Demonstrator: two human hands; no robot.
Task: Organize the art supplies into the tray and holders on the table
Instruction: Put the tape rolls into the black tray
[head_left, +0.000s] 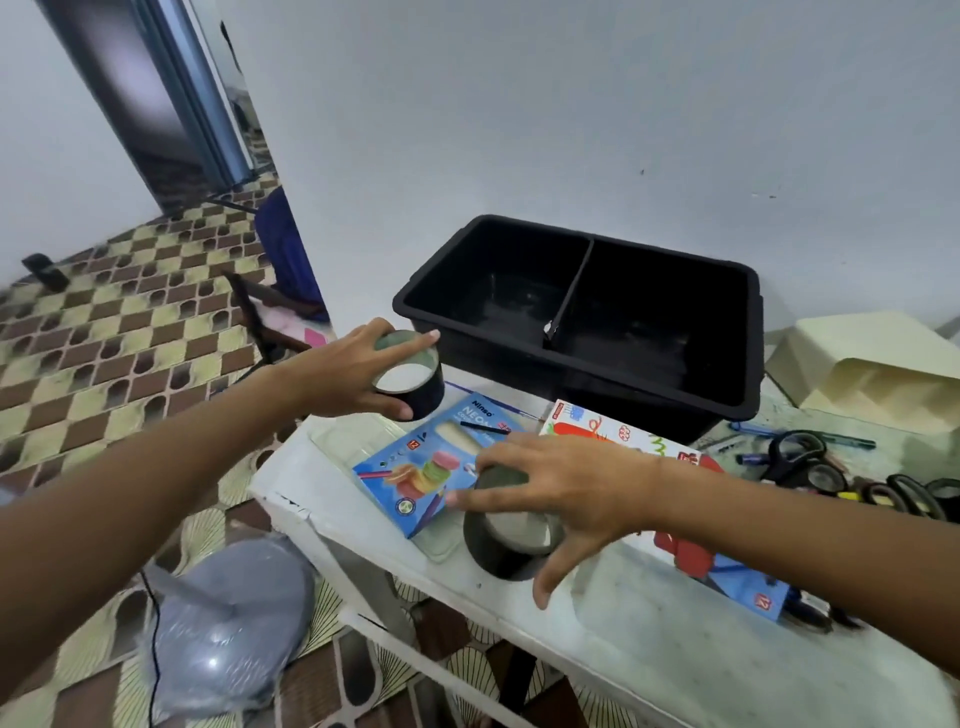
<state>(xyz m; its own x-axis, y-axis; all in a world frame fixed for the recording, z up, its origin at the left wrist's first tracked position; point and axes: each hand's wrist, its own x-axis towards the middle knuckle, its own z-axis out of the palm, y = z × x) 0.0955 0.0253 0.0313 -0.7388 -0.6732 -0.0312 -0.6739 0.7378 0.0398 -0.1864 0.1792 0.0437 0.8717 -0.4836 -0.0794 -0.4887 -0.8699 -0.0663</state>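
Note:
My left hand (349, 367) grips a black cup-shaped holder (415, 382) above the table's left end, close to the black tray's left corner. My right hand (563, 488) rests spread over a second black holder (506, 540) that sits on the white table; fingers curl round its rim. The black two-compartment tray (582, 291) stands at the back against the wall, both compartments bare. A blue Ninso neon colour box (421, 467) lies between the holders. A white and red crayon box (623, 441) lies under my right forearm.
Several black scissors (800, 457) and pens (852, 441) lie scattered at the right. A cream paper box (878, 374) sits at the far right. The white table's (675, 639) left edge drops to a checkered floor, with a fan (228, 629) below.

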